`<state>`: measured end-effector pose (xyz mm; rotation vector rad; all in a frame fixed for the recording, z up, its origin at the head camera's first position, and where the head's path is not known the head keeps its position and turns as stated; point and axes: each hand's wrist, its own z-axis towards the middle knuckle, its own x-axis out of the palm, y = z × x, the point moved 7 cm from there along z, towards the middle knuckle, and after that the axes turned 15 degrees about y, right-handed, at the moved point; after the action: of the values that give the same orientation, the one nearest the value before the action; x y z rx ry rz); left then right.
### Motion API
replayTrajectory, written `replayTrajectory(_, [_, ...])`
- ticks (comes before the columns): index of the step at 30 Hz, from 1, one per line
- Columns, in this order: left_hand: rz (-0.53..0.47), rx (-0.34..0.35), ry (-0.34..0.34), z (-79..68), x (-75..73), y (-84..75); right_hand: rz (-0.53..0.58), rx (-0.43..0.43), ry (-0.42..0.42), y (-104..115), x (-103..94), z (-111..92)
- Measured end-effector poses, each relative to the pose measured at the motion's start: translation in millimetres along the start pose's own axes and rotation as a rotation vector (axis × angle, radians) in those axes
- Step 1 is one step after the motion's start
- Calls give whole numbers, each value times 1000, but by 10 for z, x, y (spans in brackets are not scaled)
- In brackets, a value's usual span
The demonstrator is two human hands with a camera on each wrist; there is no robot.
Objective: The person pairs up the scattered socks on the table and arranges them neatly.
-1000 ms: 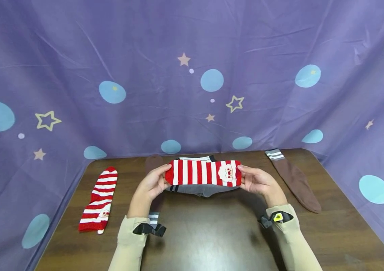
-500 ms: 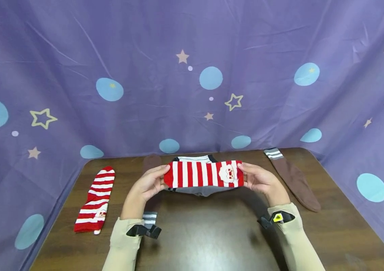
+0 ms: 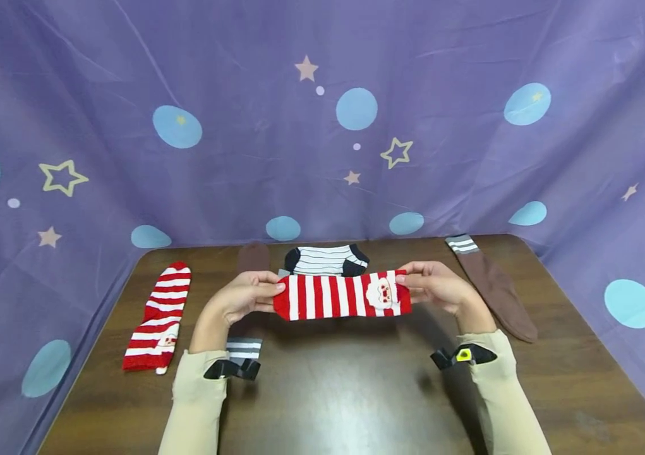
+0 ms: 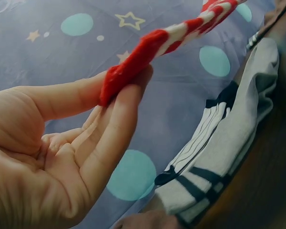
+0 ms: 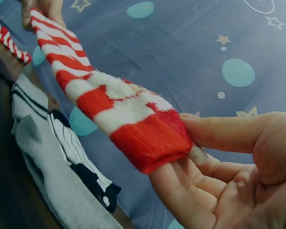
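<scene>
I have the red-and-white Santa sock (image 3: 328,297) stretched nearly level above the tabletop (image 3: 333,392). My left hand (image 3: 244,295) pinches its red toe, thumb and fingers on opposite faces with only the cloth between. My right hand (image 3: 436,285) pinches the cuff end; I can't tell whether the hidden fingertips sit inside the cuff or behind it. Beyond it lies a white pinstriped ankle sock (image 3: 322,260), touching a gray sock (image 4: 229,138).
</scene>
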<state>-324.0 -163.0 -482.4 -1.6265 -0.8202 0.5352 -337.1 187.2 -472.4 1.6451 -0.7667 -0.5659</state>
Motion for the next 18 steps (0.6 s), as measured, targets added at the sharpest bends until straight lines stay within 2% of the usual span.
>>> replayTrajectory(7, [99, -61, -11, -28, -48, -12, -88, 56, 0, -10, 44, 41])
replayTrajectory(18, [129, -122, -20, -85, -104, 96, -176, 117, 35, -130, 88, 116])
